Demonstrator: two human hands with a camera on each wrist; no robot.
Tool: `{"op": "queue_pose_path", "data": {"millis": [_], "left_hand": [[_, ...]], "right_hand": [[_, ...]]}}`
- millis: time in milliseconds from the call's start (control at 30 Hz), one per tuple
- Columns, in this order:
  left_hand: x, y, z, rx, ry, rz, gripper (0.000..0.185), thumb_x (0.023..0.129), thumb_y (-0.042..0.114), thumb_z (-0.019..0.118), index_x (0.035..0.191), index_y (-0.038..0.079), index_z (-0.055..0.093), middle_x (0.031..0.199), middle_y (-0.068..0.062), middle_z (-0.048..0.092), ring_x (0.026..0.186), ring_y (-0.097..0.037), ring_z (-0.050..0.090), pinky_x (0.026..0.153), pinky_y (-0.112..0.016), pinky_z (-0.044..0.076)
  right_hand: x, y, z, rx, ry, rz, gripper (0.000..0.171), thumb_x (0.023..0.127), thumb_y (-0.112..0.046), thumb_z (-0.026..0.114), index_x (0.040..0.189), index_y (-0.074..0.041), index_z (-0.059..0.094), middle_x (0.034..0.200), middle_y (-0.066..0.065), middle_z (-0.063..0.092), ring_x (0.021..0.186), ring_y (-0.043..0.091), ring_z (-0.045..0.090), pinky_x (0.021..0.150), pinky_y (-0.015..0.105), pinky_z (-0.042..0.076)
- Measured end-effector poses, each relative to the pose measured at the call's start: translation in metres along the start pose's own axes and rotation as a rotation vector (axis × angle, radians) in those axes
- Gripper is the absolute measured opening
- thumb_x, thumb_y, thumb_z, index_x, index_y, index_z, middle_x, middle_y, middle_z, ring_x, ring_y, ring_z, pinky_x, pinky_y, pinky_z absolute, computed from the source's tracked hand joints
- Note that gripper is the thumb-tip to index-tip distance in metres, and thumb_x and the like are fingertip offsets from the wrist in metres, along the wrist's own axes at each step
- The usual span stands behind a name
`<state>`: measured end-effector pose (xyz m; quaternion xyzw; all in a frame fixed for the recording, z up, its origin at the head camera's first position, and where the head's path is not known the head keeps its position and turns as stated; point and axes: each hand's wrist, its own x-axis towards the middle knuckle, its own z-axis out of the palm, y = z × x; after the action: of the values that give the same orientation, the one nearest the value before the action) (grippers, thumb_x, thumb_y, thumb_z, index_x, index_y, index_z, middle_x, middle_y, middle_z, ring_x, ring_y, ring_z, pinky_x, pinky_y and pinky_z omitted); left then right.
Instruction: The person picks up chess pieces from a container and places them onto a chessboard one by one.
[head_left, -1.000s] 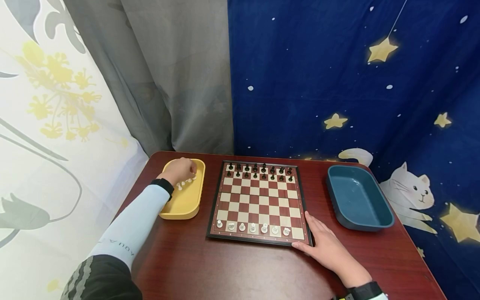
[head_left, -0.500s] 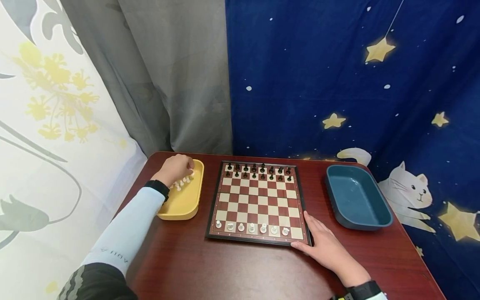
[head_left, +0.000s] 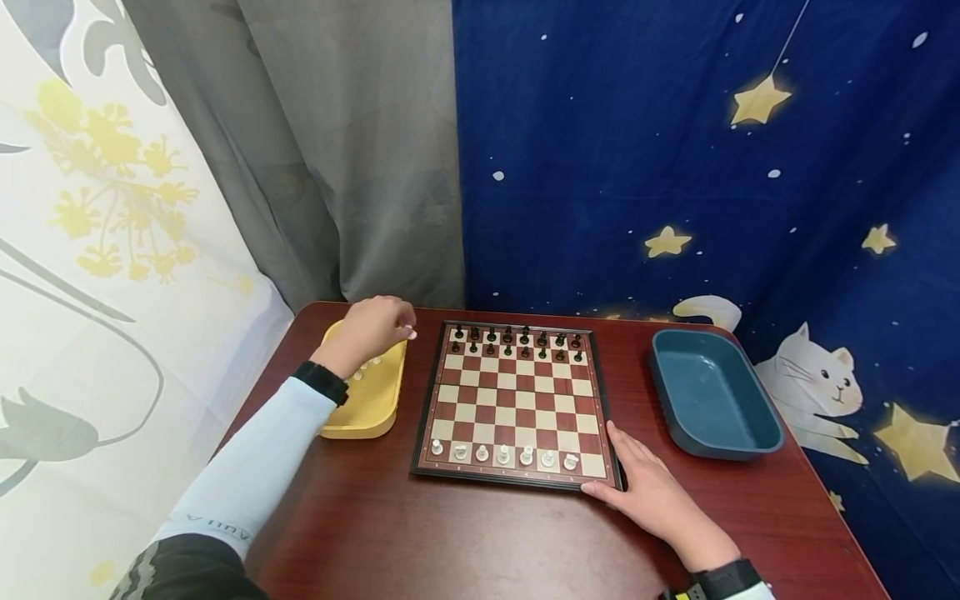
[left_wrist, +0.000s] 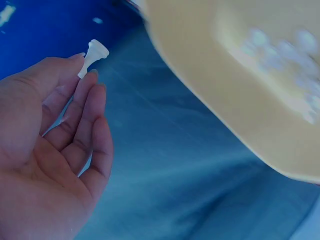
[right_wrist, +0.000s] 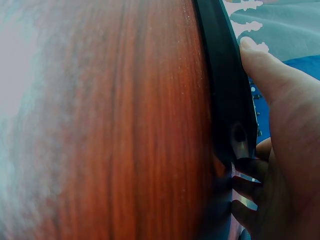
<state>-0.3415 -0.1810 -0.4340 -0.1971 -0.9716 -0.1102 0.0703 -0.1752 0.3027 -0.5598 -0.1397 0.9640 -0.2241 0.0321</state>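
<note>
While the right hand rests spread against the near right corner of the chessboard, the left hand tightly pinches 1 white chess piece beside the yellow tray. Step, as judged: fetching; next probably calls for a steady carry boardward. The pinch hides 1 end; the tray's white pieces are blurred.

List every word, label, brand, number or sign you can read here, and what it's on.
Nothing is legible with certainty.
Left arm's light-blue sleeve: a short row of letters, too blurred to read.
Chessboard border: tiny marks, too small to read.
</note>
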Motion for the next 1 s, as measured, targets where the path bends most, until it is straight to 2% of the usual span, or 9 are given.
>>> {"op": "queue_pose_path", "data": {"millis": [167, 400, 533, 767, 1000], "left_hand": [[0.011, 0.044, 0.007, 0.004, -0.032, 0.121, 0.012, 0.104, 0.023, 0.078, 0.112, 0.015, 0.081, 0.108, -0.001, 0.077, 0.093, -0.023, 0.070, 0.083, -0.045, 0.058], [0.030, 0.109, 0.040, 0.057, -0.103, 0.300, 0.011, 0.101, 0.026, 0.082, 0.110, 0.019, 0.082, 0.105, 0.004, 0.076, 0.090, -0.014, 0.070, 0.077, -0.037, 0.059], [0.036, 0.144, 0.054, 0.081, -0.149, 0.404, 0.008, 0.103, 0.027, 0.080, 0.109, 0.022, 0.081, 0.104, 0.007, 0.075, 0.090, -0.010, 0.070, 0.076, -0.032, 0.058], [0.036, 0.201, 0.070, 0.109, -0.228, 0.554, 0.014, 0.103, 0.027, 0.080, 0.116, 0.023, 0.081, 0.112, 0.011, 0.078, 0.097, -0.005, 0.072, 0.079, -0.026, 0.058], [0.030, 0.243, 0.091, 0.151, -0.271, 0.671, 0.013, 0.105, 0.029, 0.077, 0.118, 0.026, 0.080, 0.109, 0.015, 0.077, 0.089, -0.001, 0.069, 0.075, -0.022, 0.056]], "right_hand": [[0.000, -0.001, -0.001, 0.004, 0.004, -0.003, 0.121, 0.092, -0.075, 0.075, 0.171, 0.004, 0.030, 0.167, 0.030, 0.044, 0.154, 0.051, 0.041, 0.120, 0.071, 0.036], [0.000, 0.000, -0.001, 0.003, 0.005, -0.003, 0.120, 0.092, -0.075, 0.075, 0.171, 0.004, 0.030, 0.168, 0.029, 0.044, 0.154, 0.051, 0.041, 0.120, 0.071, 0.036], [0.000, 0.001, -0.001, 0.003, 0.005, -0.004, 0.120, 0.092, -0.076, 0.075, 0.171, 0.003, 0.030, 0.168, 0.029, 0.044, 0.154, 0.051, 0.041, 0.120, 0.071, 0.036], [0.000, 0.002, 0.000, 0.003, 0.017, -0.017, 0.119, 0.093, -0.074, 0.075, 0.170, 0.004, 0.031, 0.167, 0.030, 0.045, 0.154, 0.051, 0.042, 0.119, 0.071, 0.037], [-0.001, 0.004, 0.001, 0.004, 0.036, -0.051, 0.115, 0.094, -0.069, 0.078, 0.169, 0.005, 0.033, 0.166, 0.030, 0.047, 0.153, 0.051, 0.043, 0.118, 0.072, 0.037]]}}
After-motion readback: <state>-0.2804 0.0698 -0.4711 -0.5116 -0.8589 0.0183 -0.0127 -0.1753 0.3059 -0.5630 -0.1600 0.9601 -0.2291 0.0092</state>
